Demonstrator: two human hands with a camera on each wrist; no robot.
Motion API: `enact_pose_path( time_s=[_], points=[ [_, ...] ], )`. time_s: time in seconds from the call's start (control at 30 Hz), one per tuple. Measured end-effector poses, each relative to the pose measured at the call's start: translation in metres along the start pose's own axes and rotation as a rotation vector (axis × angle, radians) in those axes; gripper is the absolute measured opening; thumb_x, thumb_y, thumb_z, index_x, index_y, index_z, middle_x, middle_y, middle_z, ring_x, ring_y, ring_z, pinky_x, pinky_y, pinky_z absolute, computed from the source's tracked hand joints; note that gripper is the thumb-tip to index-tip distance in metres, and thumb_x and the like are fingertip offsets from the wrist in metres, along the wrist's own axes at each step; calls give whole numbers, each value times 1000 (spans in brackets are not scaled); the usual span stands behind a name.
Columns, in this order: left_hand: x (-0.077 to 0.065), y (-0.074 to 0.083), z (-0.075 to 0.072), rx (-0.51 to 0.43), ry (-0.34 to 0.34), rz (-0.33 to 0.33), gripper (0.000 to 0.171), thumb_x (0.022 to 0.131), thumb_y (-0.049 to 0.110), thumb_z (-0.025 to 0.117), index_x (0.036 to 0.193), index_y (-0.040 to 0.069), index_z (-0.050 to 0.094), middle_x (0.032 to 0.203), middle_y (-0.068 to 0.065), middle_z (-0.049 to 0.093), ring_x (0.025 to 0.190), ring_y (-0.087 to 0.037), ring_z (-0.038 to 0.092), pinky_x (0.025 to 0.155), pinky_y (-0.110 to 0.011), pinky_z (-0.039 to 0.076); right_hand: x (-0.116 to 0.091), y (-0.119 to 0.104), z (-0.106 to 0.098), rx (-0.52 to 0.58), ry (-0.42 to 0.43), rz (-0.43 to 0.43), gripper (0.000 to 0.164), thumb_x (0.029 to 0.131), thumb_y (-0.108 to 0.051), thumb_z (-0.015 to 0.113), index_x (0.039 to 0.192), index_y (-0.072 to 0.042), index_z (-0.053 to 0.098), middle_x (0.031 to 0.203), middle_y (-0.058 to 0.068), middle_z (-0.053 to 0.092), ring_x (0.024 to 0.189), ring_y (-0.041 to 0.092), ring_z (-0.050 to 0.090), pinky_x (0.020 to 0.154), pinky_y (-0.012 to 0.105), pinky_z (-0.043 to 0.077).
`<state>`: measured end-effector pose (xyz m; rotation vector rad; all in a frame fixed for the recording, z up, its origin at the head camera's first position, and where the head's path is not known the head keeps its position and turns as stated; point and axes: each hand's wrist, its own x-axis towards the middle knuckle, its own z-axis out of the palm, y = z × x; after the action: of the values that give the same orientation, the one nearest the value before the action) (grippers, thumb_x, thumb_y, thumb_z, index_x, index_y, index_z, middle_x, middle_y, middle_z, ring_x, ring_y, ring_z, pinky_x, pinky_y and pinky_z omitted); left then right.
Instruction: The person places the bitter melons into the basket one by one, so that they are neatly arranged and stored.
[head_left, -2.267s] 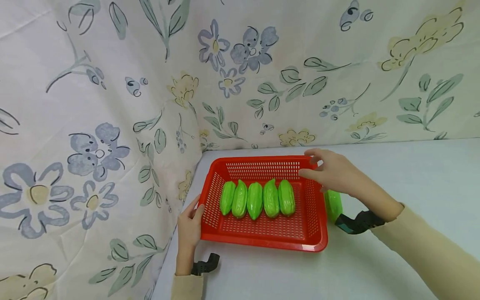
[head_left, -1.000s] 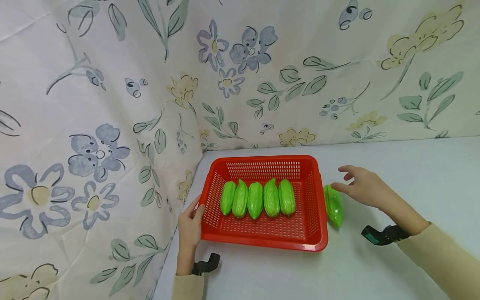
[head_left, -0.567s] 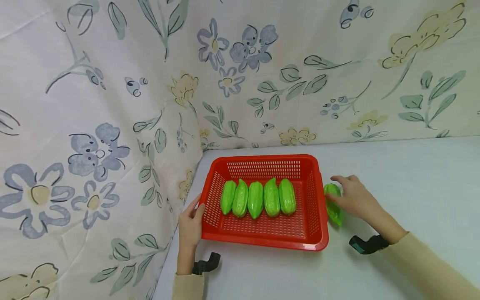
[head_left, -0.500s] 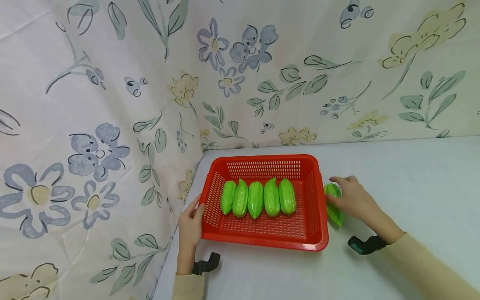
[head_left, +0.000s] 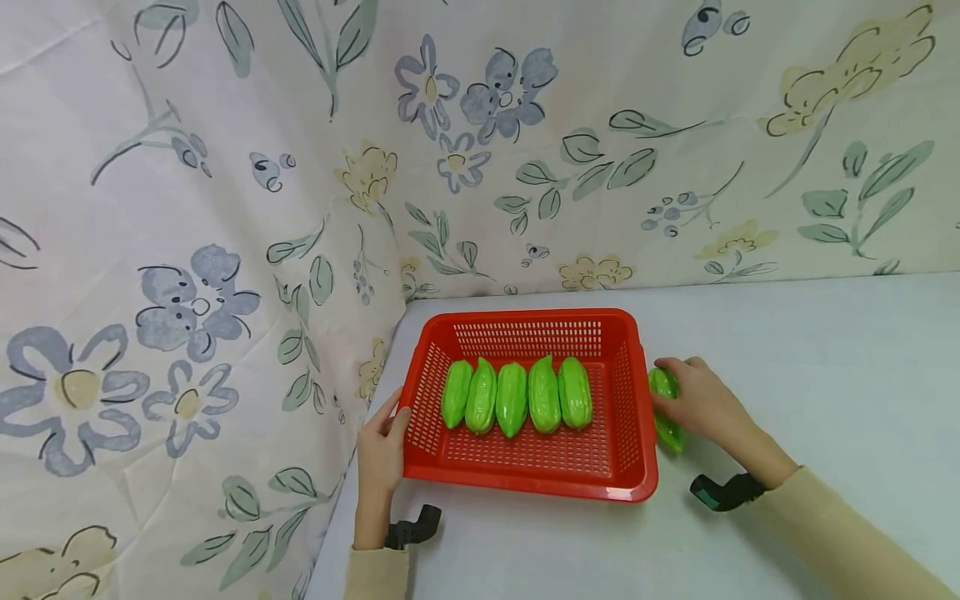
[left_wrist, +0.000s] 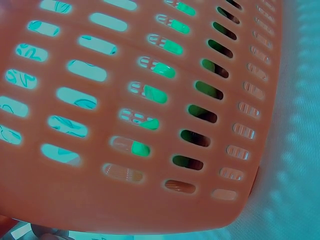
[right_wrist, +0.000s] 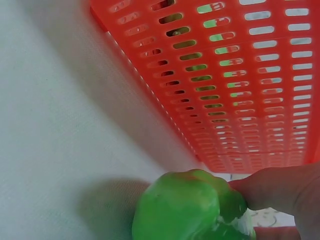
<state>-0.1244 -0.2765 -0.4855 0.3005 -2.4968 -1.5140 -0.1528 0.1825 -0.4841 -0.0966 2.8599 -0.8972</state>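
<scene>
A red plastic basket with slotted walls stands on the table. Several shiny green ridged gourd-like vegetables lie side by side in it. My left hand grips the basket's left edge, thumb over the rim; the left wrist view shows mostly the slotted wall. Outside the right wall lies one more green ridged vegetable. My right hand pinches its upper part between thumb and fingers. Close up in the right wrist view, the thumb presses against the vegetable; most fingers are hidden.
A white table extends to the right and in front of the basket. Floral cloth hangs behind it and along the left side. The basket's right wall rises close beside the right hand.
My right hand has moved from the basket's right rim out to the right, then back left and down onto the lone vegetable, closing on it. The left hand and basket stay put.
</scene>
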Motion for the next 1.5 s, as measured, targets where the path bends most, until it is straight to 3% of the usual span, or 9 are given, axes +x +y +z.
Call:
enact_pose_path(
  time_s=[0.6, 1.5],
  points=[
    [-2, 1, 0, -13, -15, -21, 45, 107, 34, 57, 150, 21, 59, 118, -23, 74, 94, -35, 73, 72, -35, 64, 2, 8, -1, 18, -14, -9, 62, 92, -28, 74, 139, 8, 56, 111, 32, 59, 88, 32, 57, 62, 35, 57],
    [-1, 2, 0, -2, -5, -20, 44, 107, 35, 57, 149, 23, 59, 115, -22, 75, 92, -33, 73, 73, -35, 64, -1, -2, -69, 116, 31, -66, 67, 98, -32, 70, 147, 8, 47, 126, 34, 53, 110, 53, 63, 65, 38, 62]
  ],
)
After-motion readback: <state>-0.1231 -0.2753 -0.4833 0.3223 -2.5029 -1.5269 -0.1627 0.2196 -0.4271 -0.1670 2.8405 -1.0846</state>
